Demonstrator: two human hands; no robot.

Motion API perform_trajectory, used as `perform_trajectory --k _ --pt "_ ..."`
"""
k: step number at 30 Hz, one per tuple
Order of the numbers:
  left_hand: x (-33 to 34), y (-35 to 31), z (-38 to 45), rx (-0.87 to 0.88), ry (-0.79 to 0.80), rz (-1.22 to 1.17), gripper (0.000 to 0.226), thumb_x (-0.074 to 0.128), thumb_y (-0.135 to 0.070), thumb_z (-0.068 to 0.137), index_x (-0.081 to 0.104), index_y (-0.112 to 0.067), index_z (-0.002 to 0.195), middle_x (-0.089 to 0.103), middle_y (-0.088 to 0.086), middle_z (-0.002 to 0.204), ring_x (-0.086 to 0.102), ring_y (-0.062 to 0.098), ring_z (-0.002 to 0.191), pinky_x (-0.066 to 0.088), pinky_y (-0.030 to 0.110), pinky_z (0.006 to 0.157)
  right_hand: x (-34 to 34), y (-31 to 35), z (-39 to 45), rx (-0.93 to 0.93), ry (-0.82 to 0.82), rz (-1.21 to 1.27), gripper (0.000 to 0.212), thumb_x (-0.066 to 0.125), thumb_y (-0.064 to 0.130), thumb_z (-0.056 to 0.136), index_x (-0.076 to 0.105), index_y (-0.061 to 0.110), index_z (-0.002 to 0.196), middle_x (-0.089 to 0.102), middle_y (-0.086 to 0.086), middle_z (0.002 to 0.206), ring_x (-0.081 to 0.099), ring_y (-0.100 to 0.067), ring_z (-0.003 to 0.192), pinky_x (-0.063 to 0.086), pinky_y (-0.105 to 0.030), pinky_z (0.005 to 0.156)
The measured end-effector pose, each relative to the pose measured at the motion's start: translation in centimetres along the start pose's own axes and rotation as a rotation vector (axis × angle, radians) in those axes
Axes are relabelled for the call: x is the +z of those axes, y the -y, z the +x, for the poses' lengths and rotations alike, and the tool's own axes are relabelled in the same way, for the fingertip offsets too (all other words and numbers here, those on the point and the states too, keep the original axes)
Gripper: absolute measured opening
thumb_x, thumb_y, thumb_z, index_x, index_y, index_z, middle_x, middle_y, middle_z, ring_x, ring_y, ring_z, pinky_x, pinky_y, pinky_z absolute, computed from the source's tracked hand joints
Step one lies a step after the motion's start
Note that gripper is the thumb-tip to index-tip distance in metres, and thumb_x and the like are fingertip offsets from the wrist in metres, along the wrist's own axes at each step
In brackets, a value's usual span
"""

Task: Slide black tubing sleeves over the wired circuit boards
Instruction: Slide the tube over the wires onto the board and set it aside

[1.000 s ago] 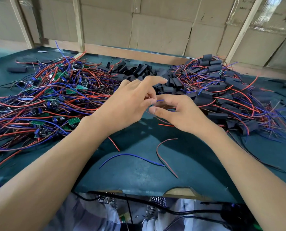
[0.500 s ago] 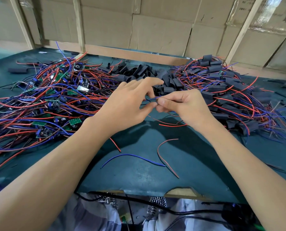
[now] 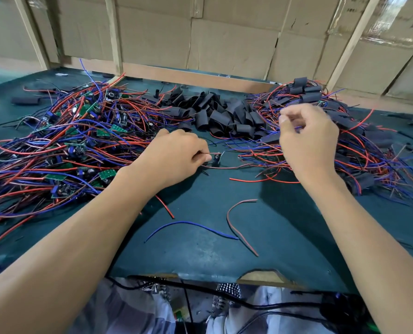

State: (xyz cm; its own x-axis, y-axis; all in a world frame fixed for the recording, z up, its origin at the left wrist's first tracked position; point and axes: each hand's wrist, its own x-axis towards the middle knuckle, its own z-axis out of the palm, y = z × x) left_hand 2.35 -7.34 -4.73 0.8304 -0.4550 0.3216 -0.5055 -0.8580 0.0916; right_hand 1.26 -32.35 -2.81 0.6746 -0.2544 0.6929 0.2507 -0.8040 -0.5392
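Observation:
My left hand [image 3: 174, 157] rests low on the green table [image 3: 200, 259] and pinches a red wire that ends in a small dark circuit board [image 3: 216, 158] just right of its fingertips. Up and to the right, my right hand [image 3: 309, 141] hovers over the heap of sleeved boards [image 3: 359, 150]. Its fingers are curled and blurred, thumb near forefinger, and I cannot tell whether they hold a wire. A pile of empty black tubing sleeves [image 3: 220, 114] lies behind and between the hands. Bare green boards with red and blue wires [image 3: 80, 145] are heaped at the left.
A loose blue wire [image 3: 191, 224] and loose red wires [image 3: 234, 225] lie on the table in front of the hands. One stray sleeve [image 3: 25, 100] sits at the far left. A cardboard wall [image 3: 224, 44] closes off the back of the table.
The hands were together in mid-air, pinching wires. They have parted: the left dropped to the table with the red wire and board, and the right swung up over the right heap.

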Motion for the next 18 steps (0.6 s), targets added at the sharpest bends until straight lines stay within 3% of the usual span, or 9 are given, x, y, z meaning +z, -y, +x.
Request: perform_trajectory --k 2,4,6,8,10,13,16,18 --pt "0.1 -0.1 -0.1 0.024 -0.044 0.009 0.027 0.044 -0.044 0.103 0.067 -0.030 0.109 0.063 -0.008 0.101 0.053 0.021 0.111 0.036 0.041 0.095 -0.2 0.5 -0.2 -0.146 0.007 -0.123 0.039 0.066 0.022 0.090 0.066 0.017 0.129 0.063 -0.006 0.127 0.055 -0.032 0.118 0.040 -0.042 0.103" --pt "0.2 -0.4 -0.1 0.068 -0.121 -0.007 0.027 0.045 -0.044 0.103 0.068 -0.031 0.108 0.065 -0.007 0.098 0.054 0.022 0.106 0.034 0.040 0.091 -0.4 1.2 -0.4 -0.378 0.016 -0.107 0.048 0.068 0.031 0.091 0.062 0.018 0.136 0.064 -0.001 0.131 0.055 -0.028 0.121 0.037 -0.043 0.105" --pt "0.1 -0.8 -0.2 0.120 -0.214 -0.030 0.025 0.047 -0.043 0.103 0.069 -0.032 0.107 0.067 -0.008 0.095 0.057 0.021 0.101 0.034 0.040 0.089 -0.1 1.7 -0.9 -0.518 0.251 -0.017 0.050 0.070 0.040 0.089 0.064 0.019 0.135 0.071 0.006 0.121 0.060 -0.022 0.114 0.040 -0.046 0.105" --pt "-0.1 -1.2 -0.2 0.156 -0.289 -0.016 0.026 0.047 -0.041 0.104 0.071 -0.030 0.106 0.070 -0.008 0.093 0.060 0.021 0.097 0.035 0.042 0.090 0.6 2.1 -1.4 -0.521 0.560 -0.026 0.048 0.072 0.043 0.088 0.068 0.023 0.131 0.075 0.008 0.112 0.064 -0.019 0.107 0.042 -0.040 0.102" --pt "-0.2 -1.3 -0.2 0.182 -0.338 0.003 0.030 0.047 -0.042 0.104 0.073 -0.027 0.105 0.071 -0.007 0.092 0.062 0.021 0.094 0.036 0.042 0.093 1.2 1.9 -1.7 -0.467 0.685 -0.016 0.039 0.075 0.035 0.090 0.071 0.025 0.127 0.077 0.004 0.106 0.068 -0.018 0.099 0.047 -0.033 0.094" --pt "-0.4 -1.4 -0.3 0.224 -0.449 -0.028 0.026 0.053 -0.039 0.102 0.073 -0.023 0.109 0.071 -0.006 0.100 0.061 0.025 0.100 0.039 0.042 0.091 1.3 1.2 -1.7 -0.389 0.565 0.105 0.027 0.078 0.024 0.089 0.077 0.019 0.116 0.077 0.000 0.098 0.070 -0.014 0.086 0.052 -0.030 0.082" --pt "-1.1 -1.9 -0.2 0.160 -0.645 -0.037 0.034 0.063 -0.034 0.096 0.065 -0.015 0.123 0.061 0.005 0.119 0.052 0.032 0.110 0.041 0.043 0.092 0.9 1.1 -1.2 -0.187 0.434 0.373 0.017 0.080 0.021 0.087 0.078 0.023 0.104 0.077 0.007 0.091 0.069 -0.004 0.080 0.053 -0.024 0.081" --pt "-1.6 -1.9 -0.2 0.182 -0.712 -0.127 0.037 0.066 -0.033 0.094 0.062 -0.007 0.120 0.057 0.012 0.116 0.050 0.034 0.106 0.041 0.044 0.094 0.7 1.4 -1.0 -0.110 0.369 0.550 0.016 0.079 0.016 0.087 0.075 0.027 0.098 0.076 0.009 0.087 0.069 -0.007 0.079 0.054 -0.027 0.080"
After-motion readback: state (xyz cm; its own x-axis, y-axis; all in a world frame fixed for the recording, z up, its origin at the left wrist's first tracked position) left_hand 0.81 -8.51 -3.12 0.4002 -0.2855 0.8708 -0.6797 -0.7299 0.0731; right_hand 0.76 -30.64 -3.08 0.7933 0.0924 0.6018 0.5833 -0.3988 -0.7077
